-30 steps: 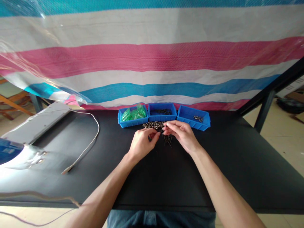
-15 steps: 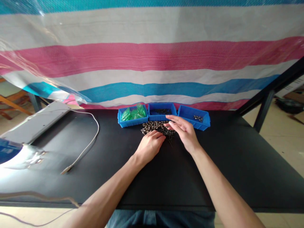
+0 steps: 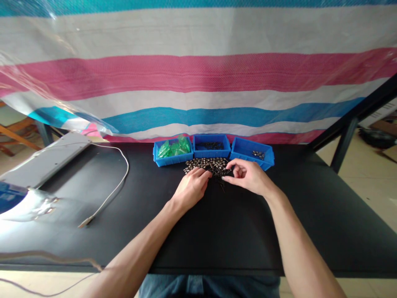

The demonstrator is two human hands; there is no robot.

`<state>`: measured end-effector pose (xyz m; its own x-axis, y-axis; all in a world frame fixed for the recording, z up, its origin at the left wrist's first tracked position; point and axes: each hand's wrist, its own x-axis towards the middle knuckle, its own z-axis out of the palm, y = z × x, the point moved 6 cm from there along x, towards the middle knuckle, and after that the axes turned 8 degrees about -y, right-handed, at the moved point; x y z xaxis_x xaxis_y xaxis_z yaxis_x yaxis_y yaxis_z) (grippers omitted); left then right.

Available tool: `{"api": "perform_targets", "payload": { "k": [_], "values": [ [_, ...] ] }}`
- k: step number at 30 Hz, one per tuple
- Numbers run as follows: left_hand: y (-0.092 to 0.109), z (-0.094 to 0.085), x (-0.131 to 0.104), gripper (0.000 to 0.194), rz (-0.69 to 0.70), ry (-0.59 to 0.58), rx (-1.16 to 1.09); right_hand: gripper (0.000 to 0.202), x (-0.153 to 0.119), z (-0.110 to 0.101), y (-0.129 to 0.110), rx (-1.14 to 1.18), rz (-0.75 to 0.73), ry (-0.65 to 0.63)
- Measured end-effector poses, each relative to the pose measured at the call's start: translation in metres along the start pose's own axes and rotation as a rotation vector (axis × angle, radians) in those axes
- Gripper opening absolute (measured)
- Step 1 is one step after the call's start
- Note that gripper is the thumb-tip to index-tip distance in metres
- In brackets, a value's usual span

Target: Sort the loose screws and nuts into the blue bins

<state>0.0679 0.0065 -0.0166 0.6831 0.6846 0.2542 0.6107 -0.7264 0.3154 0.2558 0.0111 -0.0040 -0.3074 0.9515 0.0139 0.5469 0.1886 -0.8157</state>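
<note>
Lying on the black, flat-topped desk [image 3: 232, 240]: 1 loose heap of small, bronze-toned and dark metal parts [image 3: 211, 162], spread directly in front of the bins and between the 2 hands. Thin, dark, pin-like pieces show at its near side, a few straggling toward the desk's front edge.

Left hand [image 3: 192, 188]: at the heap's near left, back turned up, fingers bent down onto the parts. Fingertips partly hidden; whether anything is gripped cannot be told.

Right hand [image 3: 249, 178]: at the heap's right edge, thumb and forefinger parted with a gap between, remaining fingers curled toward the palm. The nearest parts lie just beside the 2 parted tips.

Bins, 3, blue plastic, rectangular, in a shallow arc behind the heap:
- Left bin [image 3: 176, 160]: translucent green plastic pieces [image 3: 174, 147], piled.
- Middle bin [image 3: 212, 153]: small dark pieces [image 3: 212, 145].
- Right bin [image 3: 248, 159]: a small cluster of silvery pieces [image 3: 258, 155], toward its right end.

Also on the desk, well left of the heap: 1 white cable [image 3: 127, 166], curved, and 1 flat grey panel [image 3: 46, 161].

Behind: 1 woven plastic sheet [image 3: 186, 74], striped pink, blue and white.
</note>
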Motion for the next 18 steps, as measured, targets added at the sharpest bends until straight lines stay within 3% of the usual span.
{"api": "perform_targets", "payload": {
  "k": [2,5,18],
  "values": [
    [0.001,0.001,0.000,0.020,0.010,-0.007,-0.002,0.045,-0.002,0.001,0.010,-0.033,0.061,-0.091],
    [0.000,0.001,0.001,0.019,-0.008,-0.009,-0.017,0.044,-0.002,0.004,0.019,0.026,0.117,-0.138],
    [-0.005,-0.007,0.001,0.021,-0.030,0.035,-0.078,0.025,0.012,0.032,0.006,-0.005,-0.050,-0.037]
  ]
}}
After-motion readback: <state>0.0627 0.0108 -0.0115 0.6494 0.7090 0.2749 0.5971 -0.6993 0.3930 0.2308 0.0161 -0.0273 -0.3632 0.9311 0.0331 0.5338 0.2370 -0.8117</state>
